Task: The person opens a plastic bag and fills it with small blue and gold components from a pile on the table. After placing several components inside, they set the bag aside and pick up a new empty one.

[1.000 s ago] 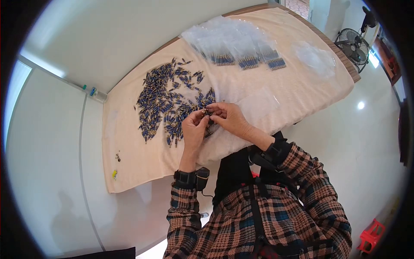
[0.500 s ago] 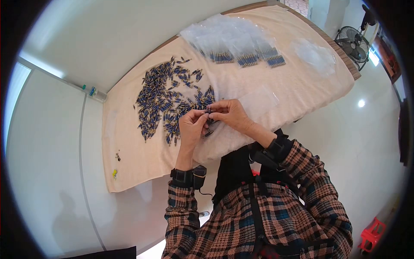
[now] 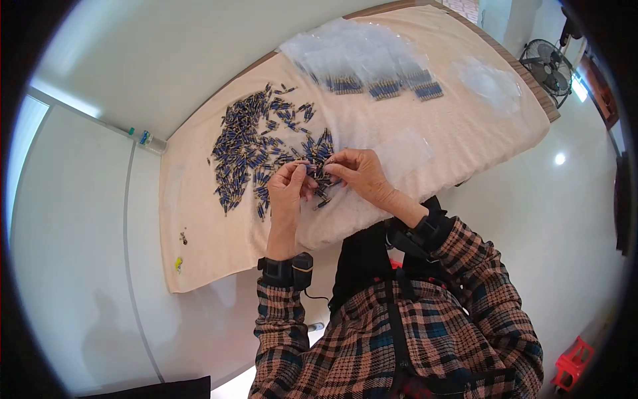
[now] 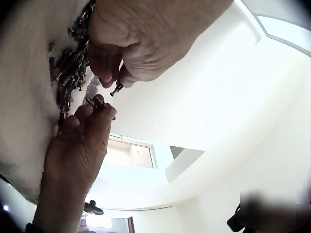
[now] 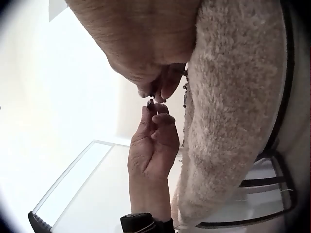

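Note:
In the head view my left hand (image 3: pixel 284 196) and right hand (image 3: pixel 364 176) face each other over the near edge of a heap of small blue plugs (image 3: pixel 240 149) with brass-coloured ends. Between left thumb and fingers I pinch one slim plug (image 4: pixel 116 90), its metal tip sticking out in the left wrist view. My right fingertips hold small dark metal-ended plugs (image 4: pixel 99 102), partly covered by the fingers. A narrow gap separates the two sets of fingertips. More loose plugs (image 3: pixel 321 196) lie beneath the hands on the cloth.
Clear plastic bags (image 3: pixel 352 50), several with rows of plugs, lie at the back of the towel-covered table (image 3: pixel 226 256). A flat clear bag (image 3: pixel 405 153) rests beside my right hand, and crumpled plastic (image 3: pixel 490 83) farther right. Small yellow (image 3: pixel 178 265) item sits front left.
My hands were together at the fingertips and have come apart. The left hand has shifted left; the right has stayed nearly in place, moving slightly right.

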The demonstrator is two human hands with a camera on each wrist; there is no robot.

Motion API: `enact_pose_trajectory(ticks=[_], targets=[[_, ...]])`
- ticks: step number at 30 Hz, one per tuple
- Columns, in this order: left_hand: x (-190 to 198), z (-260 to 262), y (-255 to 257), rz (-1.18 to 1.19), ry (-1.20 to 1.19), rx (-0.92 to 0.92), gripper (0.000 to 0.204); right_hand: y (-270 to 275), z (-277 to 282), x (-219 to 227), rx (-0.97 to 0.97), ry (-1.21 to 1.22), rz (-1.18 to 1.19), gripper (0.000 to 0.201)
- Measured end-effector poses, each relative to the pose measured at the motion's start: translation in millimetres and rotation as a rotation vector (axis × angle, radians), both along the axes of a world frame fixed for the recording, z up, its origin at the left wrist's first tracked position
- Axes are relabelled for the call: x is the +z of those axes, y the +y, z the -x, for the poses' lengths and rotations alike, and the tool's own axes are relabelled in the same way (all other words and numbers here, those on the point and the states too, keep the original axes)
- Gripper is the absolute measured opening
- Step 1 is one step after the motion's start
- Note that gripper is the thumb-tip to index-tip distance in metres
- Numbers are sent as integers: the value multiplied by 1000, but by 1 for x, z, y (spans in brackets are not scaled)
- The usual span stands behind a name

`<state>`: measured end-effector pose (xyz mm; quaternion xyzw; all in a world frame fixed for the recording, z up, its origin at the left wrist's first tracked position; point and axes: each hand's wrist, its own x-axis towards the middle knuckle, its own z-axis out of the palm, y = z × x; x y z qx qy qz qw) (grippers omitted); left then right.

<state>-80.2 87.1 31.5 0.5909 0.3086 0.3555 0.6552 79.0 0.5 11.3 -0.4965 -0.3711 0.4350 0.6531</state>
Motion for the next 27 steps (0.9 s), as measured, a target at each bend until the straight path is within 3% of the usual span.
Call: enact_pose_trajectory(ticks=[8,12,19,27], targets=[[-7,-18,-13,207,-266,-3,14,6,-1,-11,75,56,-69,15],[-8,-21,-18,72,-164,105,14,5,-2,-12,56,69,-105,16],[1,-11,-15,-148,151,-8,13,4,-4,-12,93,91,-89,16],[15,5,-7,-98,256,-185,12,5,-5,-9,203,24,-73,12]])
